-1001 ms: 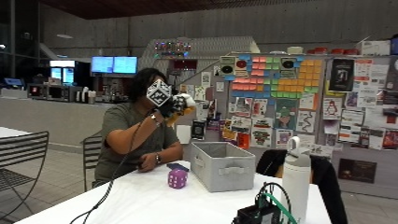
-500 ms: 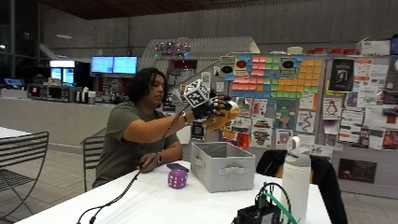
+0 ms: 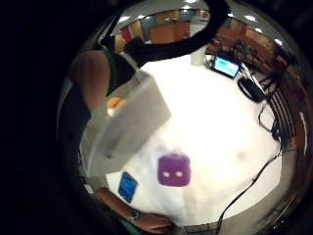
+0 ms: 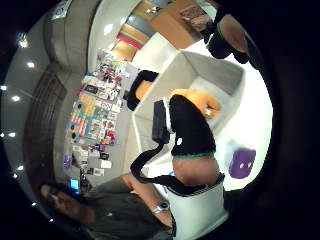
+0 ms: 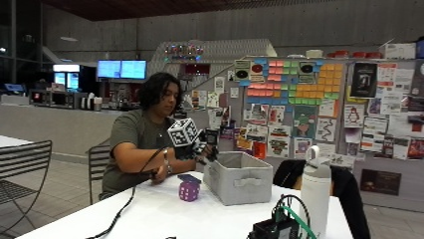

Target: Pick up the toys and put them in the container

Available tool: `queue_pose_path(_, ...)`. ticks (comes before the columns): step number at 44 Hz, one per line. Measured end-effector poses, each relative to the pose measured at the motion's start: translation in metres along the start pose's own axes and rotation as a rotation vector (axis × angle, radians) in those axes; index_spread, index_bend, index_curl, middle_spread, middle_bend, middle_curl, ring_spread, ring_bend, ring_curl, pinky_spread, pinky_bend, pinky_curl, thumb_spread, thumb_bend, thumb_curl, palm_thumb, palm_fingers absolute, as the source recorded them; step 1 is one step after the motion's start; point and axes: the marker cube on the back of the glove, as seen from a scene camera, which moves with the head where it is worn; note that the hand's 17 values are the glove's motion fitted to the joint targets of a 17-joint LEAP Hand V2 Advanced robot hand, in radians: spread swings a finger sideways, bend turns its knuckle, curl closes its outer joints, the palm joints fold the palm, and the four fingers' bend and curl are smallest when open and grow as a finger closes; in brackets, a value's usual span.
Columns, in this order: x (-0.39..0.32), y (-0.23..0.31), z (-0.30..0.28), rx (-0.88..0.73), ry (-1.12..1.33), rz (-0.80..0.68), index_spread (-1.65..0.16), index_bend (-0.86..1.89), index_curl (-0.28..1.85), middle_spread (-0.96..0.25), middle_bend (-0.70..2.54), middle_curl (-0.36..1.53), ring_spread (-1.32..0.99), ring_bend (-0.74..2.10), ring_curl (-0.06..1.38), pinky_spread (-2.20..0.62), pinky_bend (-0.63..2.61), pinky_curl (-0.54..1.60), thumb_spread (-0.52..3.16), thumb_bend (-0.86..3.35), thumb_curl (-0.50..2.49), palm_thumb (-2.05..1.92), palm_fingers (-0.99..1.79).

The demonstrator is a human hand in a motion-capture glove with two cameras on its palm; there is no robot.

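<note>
A grey fabric container stands on the white table. My gloved right hand hovers at its near-left rim, fingers relaxed and holding nothing. In the thumb side palm view my gloved thumb stretches across an orange plush toy that lies inside the container. The little finger side view shows the same orange toy in the container. A purple cube toy with two pale eyes sits on the table beside the container, below the hand.
A blue phone lies behind the purple toy. The bare left hand rests on the table near it. A white bottle and a black device with cables stand at the near right. A black cable trails over the table's left.
The hand has come down from head height, where it held the orange toy, to the container's rim. The toy has left the hand and lies in the container.
</note>
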Motion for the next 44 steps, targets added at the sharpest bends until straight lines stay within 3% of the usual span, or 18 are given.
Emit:
queue_pose_path(11,0.086,0.062,0.085,-0.141,0.372,0.057,-0.34,0.60,0.48,-0.20,0.66,0.51,-0.30,0.89,0.35,-0.03,0.87,0.36,1.50,0.00,0.27,0.02,0.24)
queue_pose_path(16,0.097,0.068,0.102,-0.021,0.367,0.011,-0.35,0.57,0.48,-0.19,0.54,0.47,-0.30,0.84,0.34,-0.08,1.02,0.39,1.50,0.00,0.27,0.02,0.24)
queue_pose_path(23,0.104,0.078,0.103,0.166,0.395,-0.071,-0.35,0.44,0.42,-0.25,0.77,0.53,-0.37,1.14,0.37,-0.29,1.05,0.35,1.57,0.14,0.36,0.29,1.08)
queue_pose_path(24,0.104,0.080,0.101,0.176,0.381,-0.077,-0.35,0.42,0.41,-0.25,0.78,0.54,-0.37,1.15,0.37,-0.31,1.05,0.35,1.57,0.15,0.38,0.31,1.09)
queue_pose_path(27,0.100,0.083,0.086,0.200,0.320,-0.079,-0.34,0.53,0.49,-0.27,0.92,0.61,-0.38,1.29,0.46,-0.34,1.09,0.41,1.56,0.17,0.42,0.37,1.30)
queue_pose_path(33,0.046,0.093,0.013,0.282,0.150,-0.133,-0.33,0.74,0.61,-0.29,1.10,0.71,-0.38,1.39,0.54,-0.38,1.10,0.46,1.48,0.17,0.50,0.42,1.28)
queue_pose_path(37,-0.016,0.101,-0.057,0.330,0.072,-0.247,-0.32,0.84,0.67,-0.29,1.19,0.75,-0.37,1.43,0.57,-0.40,1.12,0.48,1.43,0.16,0.55,0.42,1.25)
queue_pose_path(41,-0.059,0.101,-0.106,0.375,0.035,-0.515,-0.30,0.91,0.72,-0.29,1.24,0.78,-0.37,1.46,0.59,-0.41,1.14,0.49,1.39,0.15,0.59,0.42,1.21)
queue_pose_path(44,-0.097,0.090,-0.133,0.398,-0.045,-0.475,-0.29,0.94,0.75,-0.29,1.27,0.79,-0.37,1.47,0.61,-0.42,1.15,0.51,1.36,0.14,0.63,0.42,1.18)
